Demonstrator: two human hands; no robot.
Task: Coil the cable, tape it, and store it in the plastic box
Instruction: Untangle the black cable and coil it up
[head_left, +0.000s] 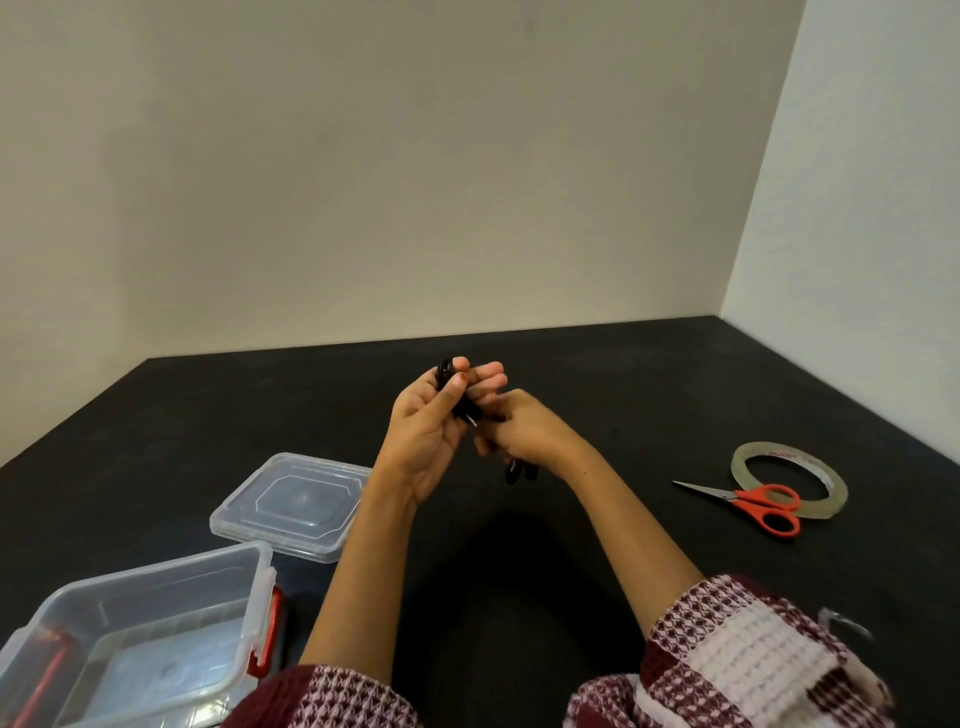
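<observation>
Both hands are up off the table (649, 395), working one black cable (448, 373) between them. The left hand (431, 431) has its palm turned toward the camera, thumb pinning the top of the bundle against its curled fingers. The right hand (527, 431) is curled round the lower part, right up against the left hand's fingers, and a couple of cable loops poke out just under it. There's a small metal plug tip showing between the two hands, I think, it's kinda blurry there. Well off to the right of the right hand lie orange-handled scissors (753, 506), handles overlapping a roll of clear tape (834, 491). Down and left of the left hand sits the clear lid (291, 499), and nearer the person, the open plastic box (156, 577) with red latches.
</observation>
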